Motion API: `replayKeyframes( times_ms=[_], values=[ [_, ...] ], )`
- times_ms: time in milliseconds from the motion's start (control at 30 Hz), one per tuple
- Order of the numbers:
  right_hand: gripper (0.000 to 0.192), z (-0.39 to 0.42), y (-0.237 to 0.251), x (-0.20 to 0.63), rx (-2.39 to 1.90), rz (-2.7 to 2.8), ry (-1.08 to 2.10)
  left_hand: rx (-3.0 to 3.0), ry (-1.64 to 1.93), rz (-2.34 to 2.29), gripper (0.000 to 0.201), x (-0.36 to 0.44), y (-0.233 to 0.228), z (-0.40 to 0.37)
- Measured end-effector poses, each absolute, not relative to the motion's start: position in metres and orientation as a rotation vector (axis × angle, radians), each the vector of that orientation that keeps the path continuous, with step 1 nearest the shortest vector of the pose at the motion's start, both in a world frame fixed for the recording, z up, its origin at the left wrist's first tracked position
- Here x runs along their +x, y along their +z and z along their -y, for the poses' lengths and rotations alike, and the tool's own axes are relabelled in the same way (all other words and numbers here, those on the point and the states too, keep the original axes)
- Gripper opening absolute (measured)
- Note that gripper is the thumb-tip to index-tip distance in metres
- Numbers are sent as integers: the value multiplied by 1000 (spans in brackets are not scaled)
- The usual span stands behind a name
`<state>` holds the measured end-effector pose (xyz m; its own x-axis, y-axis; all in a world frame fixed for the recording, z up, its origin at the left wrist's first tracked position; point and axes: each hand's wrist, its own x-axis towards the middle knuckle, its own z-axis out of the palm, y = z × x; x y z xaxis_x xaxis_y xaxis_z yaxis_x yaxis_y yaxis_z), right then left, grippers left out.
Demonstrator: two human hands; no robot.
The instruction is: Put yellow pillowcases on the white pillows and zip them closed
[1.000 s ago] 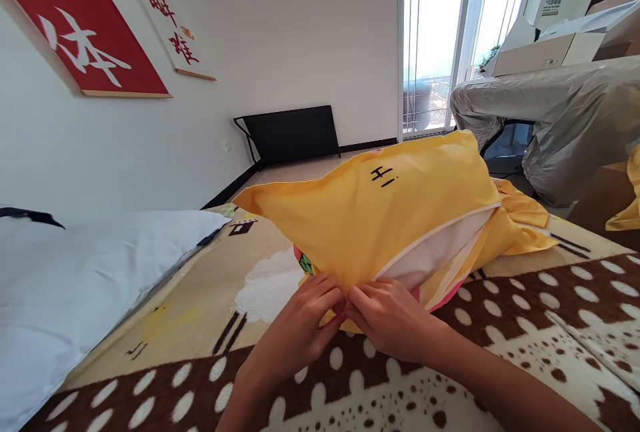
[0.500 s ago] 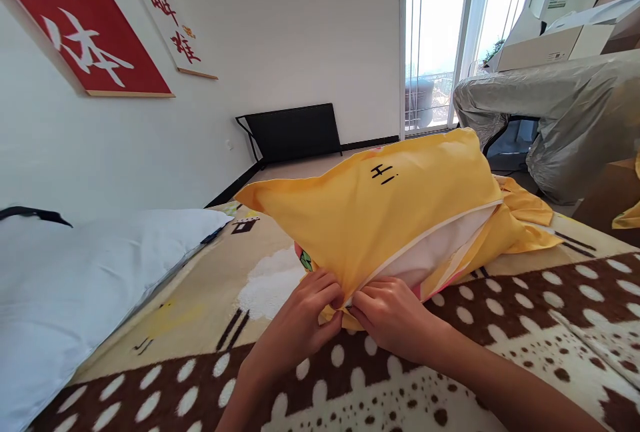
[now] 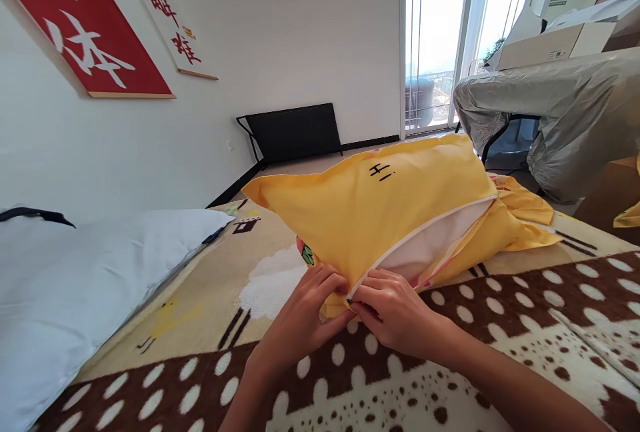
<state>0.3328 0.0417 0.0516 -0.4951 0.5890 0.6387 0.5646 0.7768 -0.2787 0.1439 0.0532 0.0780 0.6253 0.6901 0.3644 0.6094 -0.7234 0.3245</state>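
A yellow pillowcase with "Hi" printed on it lies on the patterned blanket. Its long side gapes along a pale zipper edge, and a white pillow shows inside. My left hand pinches the yellow fabric at the near corner, left of the zipper's end. Right beside it, my right hand is closed on the zipper edge, thumb and fingers pressed together. A small dark bit, perhaps the zipper pull, shows between the two hands; the fingers hide most of it.
A bare white pillow lies at the left. More yellow fabric is bunched at the right end. Beyond the bed stand a black folded panel against the wall, a plastic-covered piece of furniture and cardboard boxes.
Both hands stay at the near corner with small finger shifts. The pillowcase's left tip has moved slightly right, and its top right has sunk a little. A dark bit now shows between the hands.
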Motion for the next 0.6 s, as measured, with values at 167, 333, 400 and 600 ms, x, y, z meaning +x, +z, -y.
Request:
replayKeyframes(
  times_ms=[167, 333, 400, 600],
  values=[
    [20, -41, 53, 333, -856, 2219, 82, 2684, 712, -1047, 7, 142, 78, -55],
    [16, -41, 52, 336, -899, 2250, 99, 2684, 639, -1077, 9, 142, 81, -54],
    [18, -41, 53, 336, -916, 2269, 98, 2680, 611, -1085, 9, 141, 83, -52],
    [20, -41, 59, 340, -958, 2291, 47, 2705, 541, -1100, 11, 139, 86, -51]
  ],
)
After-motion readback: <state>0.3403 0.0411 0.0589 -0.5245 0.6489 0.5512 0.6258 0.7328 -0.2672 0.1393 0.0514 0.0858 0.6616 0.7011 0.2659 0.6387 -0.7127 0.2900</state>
